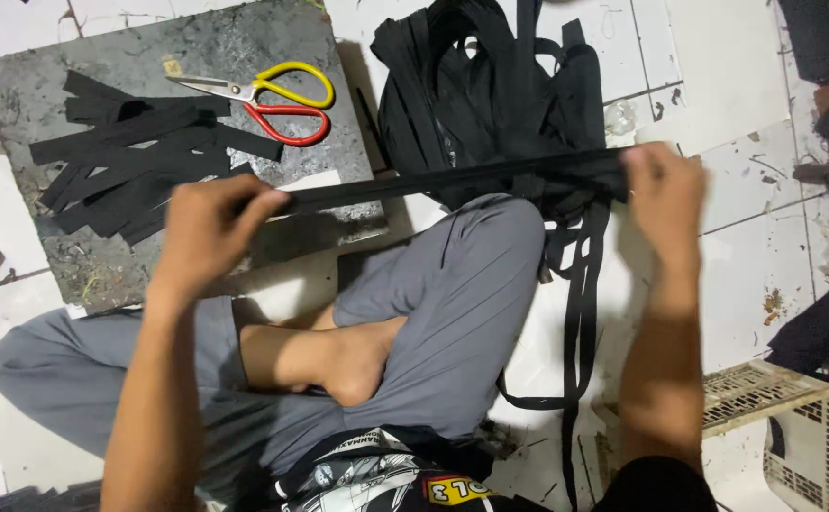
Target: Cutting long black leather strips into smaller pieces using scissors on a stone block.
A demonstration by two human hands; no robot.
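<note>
Between both fists black strap (452,178) stretched taut, level above crossed knees, likely for measuring length; left hand (208,232) clenched on one end, right hand (663,194) gripping other; beyond left fingers, cut strips (139,166), yellow-red scissors (267,100) on grey board (244,38)

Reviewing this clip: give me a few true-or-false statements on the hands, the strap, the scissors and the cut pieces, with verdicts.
1. Both hands, left hand and right hand, hold one black strap stretched between them. True.
2. The scissors are in the right hand. False: they lie on the dark board.
3. Cut black strips are piled on that board. True.
4. The scissors' handles are both blue. False: one yellow, one red.
</note>
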